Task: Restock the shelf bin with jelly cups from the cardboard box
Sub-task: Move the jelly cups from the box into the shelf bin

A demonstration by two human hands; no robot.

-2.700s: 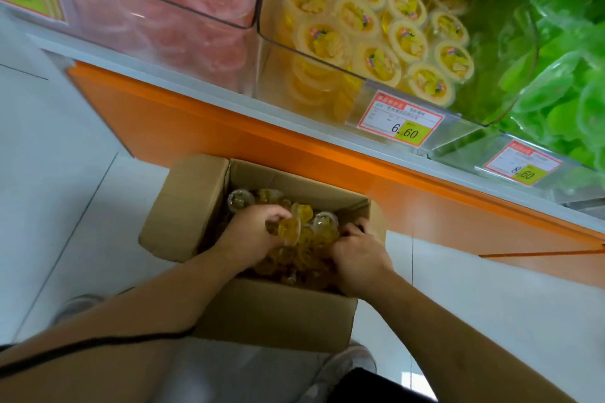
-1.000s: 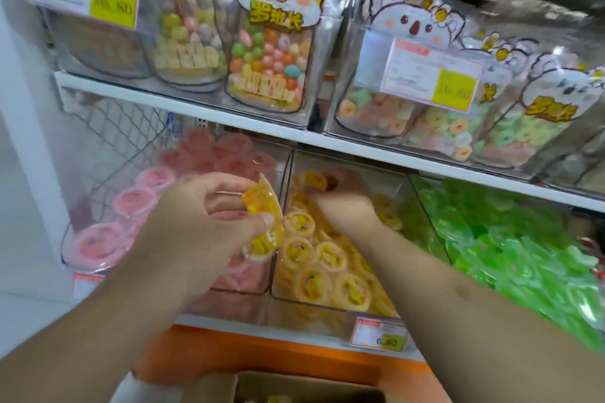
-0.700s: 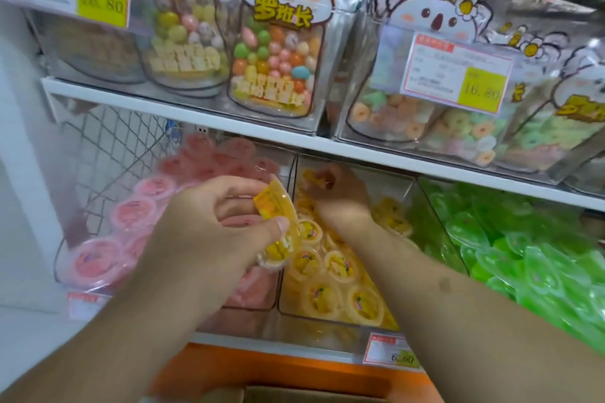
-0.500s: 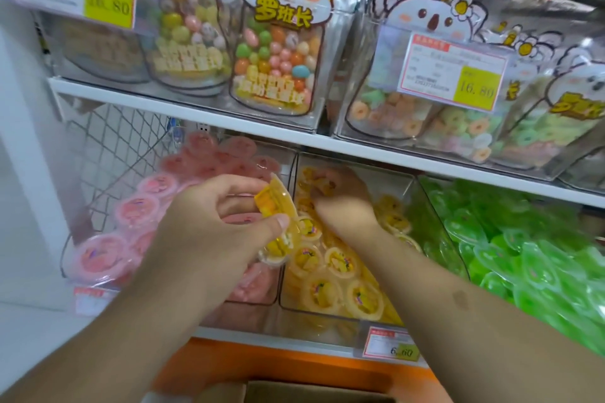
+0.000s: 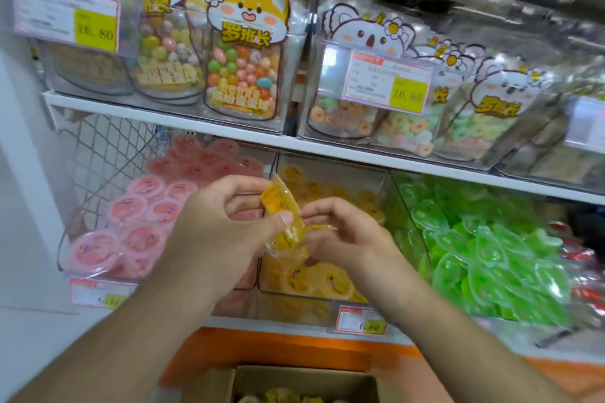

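Left hand (image 5: 226, 226) is pinching a small stack of yellow jelly cups (image 5: 284, 222) right in front of the yellow shelf bin (image 5: 327, 296), and the right hand (image 5: 343, 235) has its fingertips curled onto the same stack like it's peeling one off; the cardboard box (image 5: 294, 384) sits on the floor below with more cups inside. Honestly the risk I see is a slippery cup popping loose and dropping, or landing in the pink bin (image 5: 85, 255) just beside. The upper shelf (image 5: 229, 132) hangs low over the bin mouth, so there isn't much headroom going in.
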